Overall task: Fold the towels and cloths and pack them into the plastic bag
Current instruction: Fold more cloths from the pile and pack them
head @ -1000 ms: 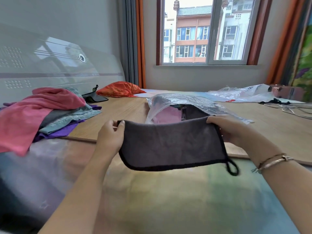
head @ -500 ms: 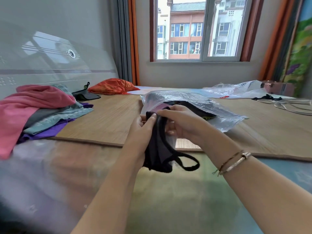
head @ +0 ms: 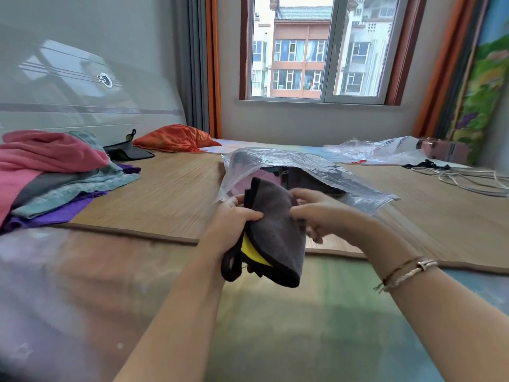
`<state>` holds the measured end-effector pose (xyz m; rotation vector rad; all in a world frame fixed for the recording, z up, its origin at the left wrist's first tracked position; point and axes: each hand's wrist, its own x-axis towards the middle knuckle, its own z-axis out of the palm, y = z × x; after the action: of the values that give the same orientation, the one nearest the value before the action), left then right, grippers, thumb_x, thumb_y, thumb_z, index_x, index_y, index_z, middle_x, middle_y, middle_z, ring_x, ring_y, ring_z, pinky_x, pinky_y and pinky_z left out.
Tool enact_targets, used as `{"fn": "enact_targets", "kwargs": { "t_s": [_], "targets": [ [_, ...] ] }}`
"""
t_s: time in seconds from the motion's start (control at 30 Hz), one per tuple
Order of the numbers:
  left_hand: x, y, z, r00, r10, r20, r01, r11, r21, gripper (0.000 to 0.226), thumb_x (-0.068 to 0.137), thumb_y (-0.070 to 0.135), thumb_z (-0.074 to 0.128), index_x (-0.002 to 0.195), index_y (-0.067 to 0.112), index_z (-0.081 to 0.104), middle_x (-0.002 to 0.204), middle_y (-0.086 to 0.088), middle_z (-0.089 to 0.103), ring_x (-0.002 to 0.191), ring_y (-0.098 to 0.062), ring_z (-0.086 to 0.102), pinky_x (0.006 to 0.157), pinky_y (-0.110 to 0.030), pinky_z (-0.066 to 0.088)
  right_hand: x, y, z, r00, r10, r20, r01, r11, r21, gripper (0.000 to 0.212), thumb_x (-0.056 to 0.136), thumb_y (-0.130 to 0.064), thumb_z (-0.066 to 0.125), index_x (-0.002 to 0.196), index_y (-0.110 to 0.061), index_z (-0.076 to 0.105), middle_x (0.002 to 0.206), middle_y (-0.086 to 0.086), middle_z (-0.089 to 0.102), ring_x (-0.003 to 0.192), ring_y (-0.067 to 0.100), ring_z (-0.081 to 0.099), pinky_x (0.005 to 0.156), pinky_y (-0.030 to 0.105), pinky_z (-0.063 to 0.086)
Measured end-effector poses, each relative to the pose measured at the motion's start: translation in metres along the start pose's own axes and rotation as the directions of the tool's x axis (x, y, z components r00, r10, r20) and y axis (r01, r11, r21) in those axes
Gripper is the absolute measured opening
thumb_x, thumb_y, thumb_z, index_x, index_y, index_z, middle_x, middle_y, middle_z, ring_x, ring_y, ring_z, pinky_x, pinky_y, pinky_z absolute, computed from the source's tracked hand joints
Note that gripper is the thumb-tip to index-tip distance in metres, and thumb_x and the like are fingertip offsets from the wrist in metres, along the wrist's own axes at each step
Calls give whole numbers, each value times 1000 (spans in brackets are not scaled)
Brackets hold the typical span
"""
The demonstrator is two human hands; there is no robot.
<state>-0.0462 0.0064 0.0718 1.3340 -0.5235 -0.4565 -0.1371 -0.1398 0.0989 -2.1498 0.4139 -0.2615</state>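
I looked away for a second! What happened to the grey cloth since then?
The grey cloth, held out flat a second ago, is now folded into a small bundle, its yellow side peeking out. The left hand and right hand came together and still hold it. The plastic bag and towel pile stayed put.

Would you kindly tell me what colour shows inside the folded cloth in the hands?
Bright yellow, peeking out inside the dark grey, black-edged cloth; seen in the head view.

Left hand (head: 234, 221) and right hand (head: 316, 210) meet, fingers curled in grip.
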Motion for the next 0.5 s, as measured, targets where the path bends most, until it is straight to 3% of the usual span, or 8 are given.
{"fn": "enact_targets", "kwargs": {
  "t_s": [0.1, 0.17, 0.2, 0.27, 0.3, 0.33, 0.43, 0.5],
  "targets": [
    [13, -6, 7, 1000, -6, 13, 7, 999, -36, 39, 83, -13, 55, 119, 2, 54, 97, -11, 65, 90, -24, 62, 79, -33, 52, 1, 5, -2, 998, 43, 53, -43, 999, -1, 20, 89, -6, 46, 104, -10, 59, 75, 6, 54, 40, 12, 56, 40, 22, 46],
    [18, -11, 13, 991, 110, -81, -98, 986, 137, 33, 85, -3, 58, 113, 14, 55, 103, -4, 63, 91, -16, 59, 73, -23, 46, 11, 8, -3, 997, 66, -31, -66, 998, 18, 11, 91, -8, 48, 98, -11, 56, 79, 8, 58, 43, 15, 61, 42, 24, 52],
    [22, -14, 14, 955, 248, -162, -175, 914, 367, 28, 85, 5, 61, 108, 21, 55, 110, -1, 60, 97, -14, 56, 75, -21, 41, 20, 10, -4, 992, 77, -104, -77, 997, 3, 8, 90, -9, 49, 96, -12, 54, 80, 10, 59, 43, 17, 63, 43, 25, 54],
    [27, -16, 13, 795, 564, -224, -199, 591, 782, 19, 85, 17, 64, 98, 31, 61, 125, 3, 49, 105, -17, 40, 81, -22, 29, 41, 16, -6, 963, 77, -258, -88, 996, -31, 8, 89, -10, 51, 96, -14, 52, 75, 13, 63, 45, 20, 65, 49, 32, 58],
    [31, -15, 10, 737, 639, -221, -174, 495, 851, 17, 86, 18, 65, 94, 33, 66, 133, 5, 43, 104, -18, 32, 84, -24, 28, 52, 20, -5, 948, 55, -314, -76, 996, -55, 9, 88, -10, 50, 95, -16, 51, 69, 14, 65, 47, 22, 67, 55, 39, 60],
    [38, -15, 7, 725, 656, -209, -152, 449, 881, 18, 87, 19, 64, 93, 35, 69, 142, 6, 37, 105, -19, 28, 87, -27, 31, 62, 22, -4, 935, 19, -354, -54, 994, -90, 10, 87, -10, 49, 92, -18, 51, 64, 13, 66, 50, 23, 68, 61, 45, 61],
    [61, -18, -9, 794, 589, -148, -101, 367, 925, 28, 93, 20, 57, 115, 35, 68, 159, 6, 18, 127, -29, 29, 104, -35, 31, 93, 23, 1, 908, -96, -409, 15, 981, -196, 13, 85, -9, 46, 90, -20, 51, 64, 8, 67, 53, 21, 70, 70, 48, 59],
    [70, -23, -15, 843, 525, -122, -145, 440, 886, 42, 96, 14, 51, 135, 29, 54, 160, 8, 17, 131, -29, 37, 104, -36, 34, 117, 20, 7, 902, -141, -408, 38, 967, -251, 14, 85, -11, 47, 95, -16, 56, 73, 9, 68, 58, 23, 71, 74, 46, 58]
  ]
}}
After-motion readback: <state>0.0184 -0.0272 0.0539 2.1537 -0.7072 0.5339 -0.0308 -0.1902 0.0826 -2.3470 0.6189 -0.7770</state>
